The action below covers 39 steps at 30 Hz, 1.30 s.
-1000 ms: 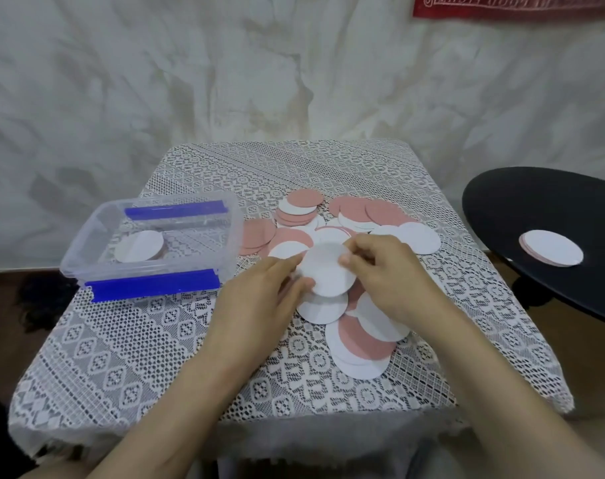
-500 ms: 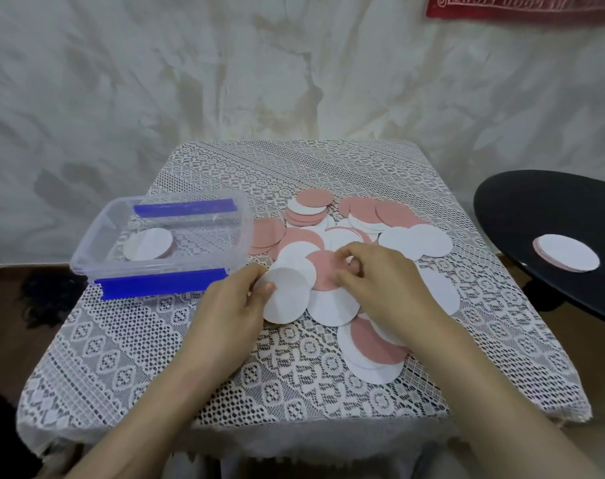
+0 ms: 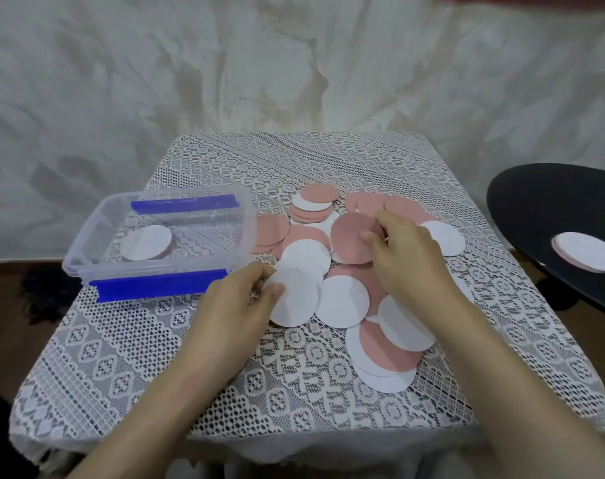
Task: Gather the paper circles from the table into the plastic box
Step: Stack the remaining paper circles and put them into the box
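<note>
Several pink and white paper circles [image 3: 342, 300] lie scattered over the middle of the lace-covered table [image 3: 128, 344]. My left hand [image 3: 238, 305] pinches a white circle [image 3: 294, 295] at its left edge, just off the cloth. My right hand [image 3: 404, 257] holds a pink circle [image 3: 352, 236] lifted and tilted above the pile. The clear plastic box [image 3: 86, 250] with blue clips stands at the table's left, open, with a few circles [image 3: 147, 242] lying inside it.
A black round table [image 3: 536, 209] stands at the right, with a small stack of circles [image 3: 587, 252] on it. A crumpled white cloth hangs as the backdrop. The table's near edge is close to my forearms.
My left hand took the white circle and carried it left and down. My right hand moved back into the pile and lifted a pink circle.
</note>
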Available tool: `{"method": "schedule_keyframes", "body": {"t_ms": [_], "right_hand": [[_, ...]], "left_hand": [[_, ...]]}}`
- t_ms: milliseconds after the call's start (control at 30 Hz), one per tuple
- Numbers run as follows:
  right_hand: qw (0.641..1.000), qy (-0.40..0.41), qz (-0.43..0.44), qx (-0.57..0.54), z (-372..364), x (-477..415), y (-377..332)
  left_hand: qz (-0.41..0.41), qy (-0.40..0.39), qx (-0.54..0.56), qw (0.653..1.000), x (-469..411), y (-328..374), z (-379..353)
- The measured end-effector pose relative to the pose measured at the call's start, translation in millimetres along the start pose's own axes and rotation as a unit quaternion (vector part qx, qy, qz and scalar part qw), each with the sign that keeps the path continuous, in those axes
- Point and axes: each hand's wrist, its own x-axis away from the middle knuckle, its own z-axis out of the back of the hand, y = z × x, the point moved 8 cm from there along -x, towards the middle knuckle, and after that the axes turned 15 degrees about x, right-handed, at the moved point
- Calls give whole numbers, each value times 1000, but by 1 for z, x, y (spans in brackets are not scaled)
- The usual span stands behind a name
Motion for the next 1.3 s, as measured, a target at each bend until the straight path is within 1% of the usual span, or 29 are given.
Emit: {"method": "schedule_keyframes", "body": {"t_ms": [67, 133, 200, 267, 367, 433, 500, 600, 700, 767, 800, 933, 1067, 1200, 1267, 1300], "right_hand": [[996, -32, 16, -83, -3, 4, -4], [983, -95, 54, -146, -13, 16, -18], [975, -134, 97, -146, -22, 29, -33], [975, -142, 124, -121, -25, 37, -48], [980, -133, 127, -79, -26, 42, -63], [982, -133, 118, -62, -27, 45, -70], [982, -138, 119, -55, -30, 48, -76], [981, -132, 140, -10, -32, 46, -81], [980, -111, 141, 86, -32, 40, -80], [972, -122, 148, 137, -36, 38, -81], [969, -131, 150, 146, -38, 37, -82], [972, -140, 146, 120, -40, 32, -83], [984, -100, 119, 89, -32, 22, -66], [986, -70, 104, 110, -19, 12, -46], [989, -53, 118, 78, -10, 12, -42], [990, -42, 127, 35, -5, 15, -41]], "left_hand": [[5, -2, 5, 1000, 2, -2, 2], [6, -4, 16, 1000, 5, -3, 4], [8, -13, 36, 999, 8, -3, 4], [11, -29, 69, 997, 12, -2, 4], [17, -45, 118, 992, 20, -2, 7], [21, -58, 130, 990, 25, -4, 11], [20, -65, 100, 993, 27, -8, 16], [10, -61, 25, 998, 26, -14, 25], [7, -39, -18, 999, 24, -18, 35], [12, -33, -22, 999, 22, -18, 38], [16, -34, -19, 999, 21, -18, 38], [20, -46, -11, 999, 18, -17, 33], [13, -48, -1, 999, 15, -13, 27], [19, -42, 17, 999, 15, -11, 22], [17, -40, 16, 999, 16, -10, 20], [16, -40, 15, 999, 17, -10, 20]]}}
